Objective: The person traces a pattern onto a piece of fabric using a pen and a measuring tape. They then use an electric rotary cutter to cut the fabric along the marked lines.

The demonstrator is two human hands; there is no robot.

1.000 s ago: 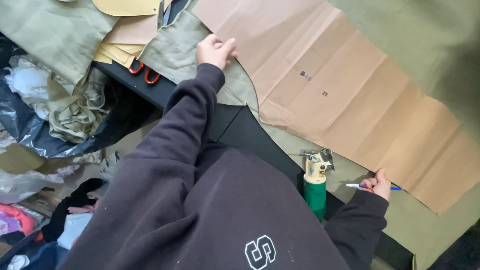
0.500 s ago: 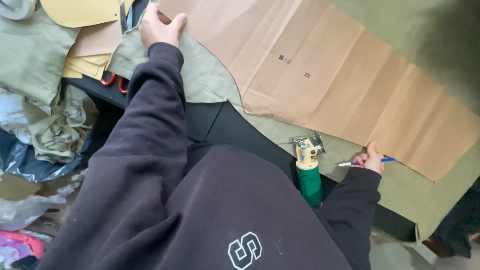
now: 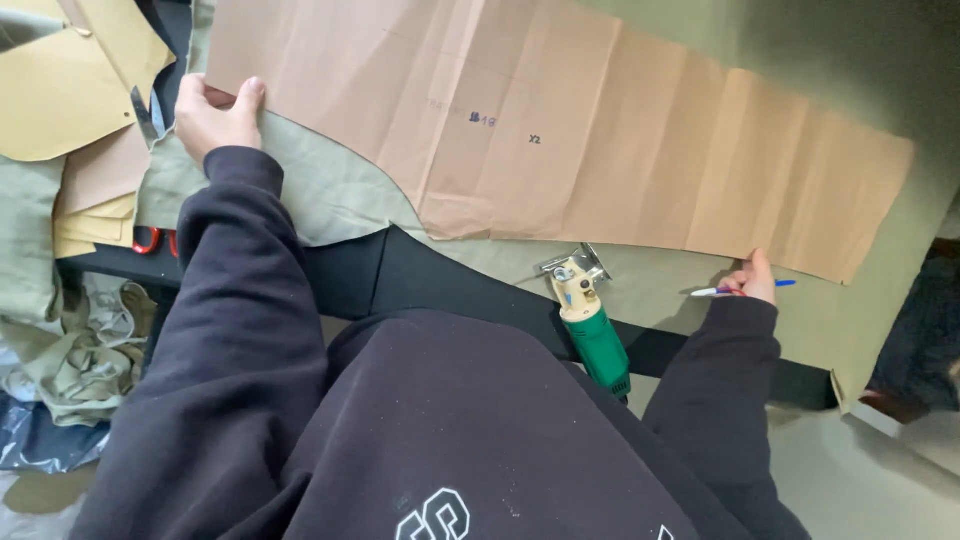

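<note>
While your left hand grips the left end of the brown paper pattern, your right hand works at the pattern's near right edge. Note the following positions.

1. Paper pattern. It lies flat and creased across the olive-green fabric, running from the far left to the right of the scene. Its near edge curves inward at the left and runs straighter toward the right.

2. Left hand. Your thumb lies on top of the pattern and your fingers curl at its left end, so the hand is closed on the paper. The pattern extends to the right from this grip.

3. Right hand. It is clenched around a blue and white pen, which lies nearly level, with one end pointing left and the other right. The hand sits just beside the pattern's near edge, close to its right corner; whether the pen tip touches the fabric cannot be told.

4. Nearby items. A green-handled electric cutter lies on the fabric between your two arms, near the pattern's near edge and apart from both hands. Red-handled scissors lie to the left, partly under yellow card pieces. Loose olive fabric scraps hang at the near left.
</note>
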